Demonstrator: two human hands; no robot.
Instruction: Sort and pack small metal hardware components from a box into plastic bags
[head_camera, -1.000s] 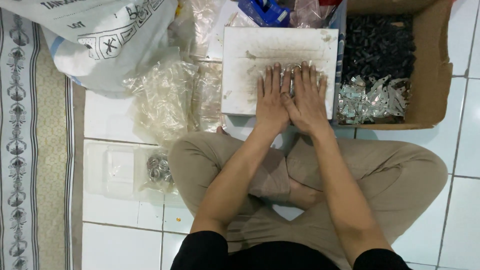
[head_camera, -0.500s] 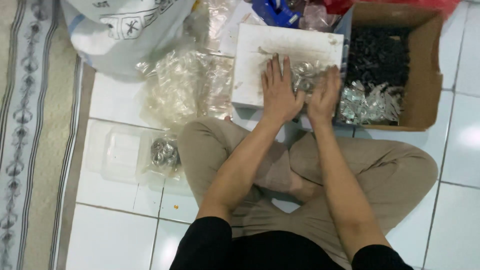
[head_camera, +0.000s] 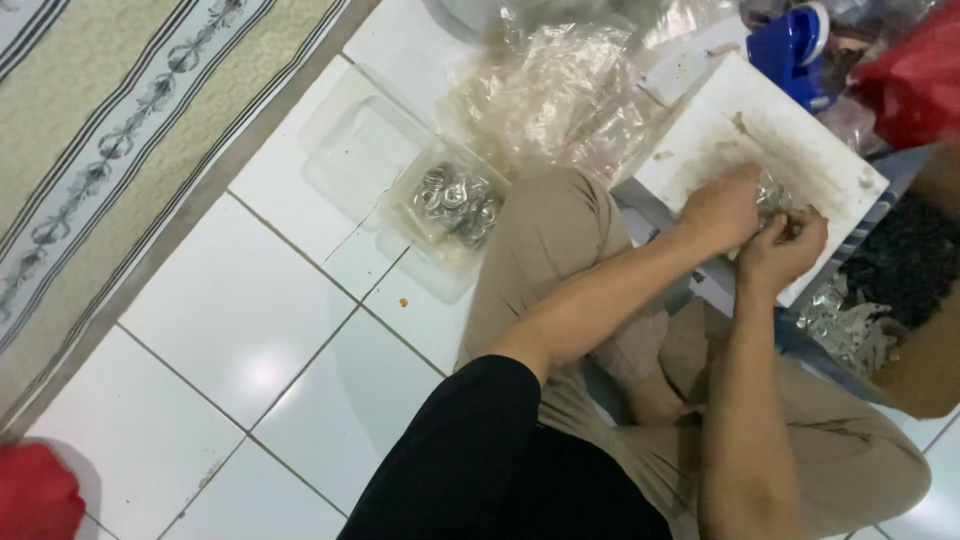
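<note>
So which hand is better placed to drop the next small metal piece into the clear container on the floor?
Probably the left hand: the clear container lies on that side, beyond the left knee. The right hand would have to cross over.

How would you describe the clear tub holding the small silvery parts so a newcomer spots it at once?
Start at the person's bent knee on the white tiled floor. Just beside it sits a clear plastic tub. Unlike the clear lid next to it, it holds shiny metal pieces.

small shiny silver pieces (head_camera: 778, 205) lie bunched on the scuffed white board (head_camera: 740, 135).
</note>
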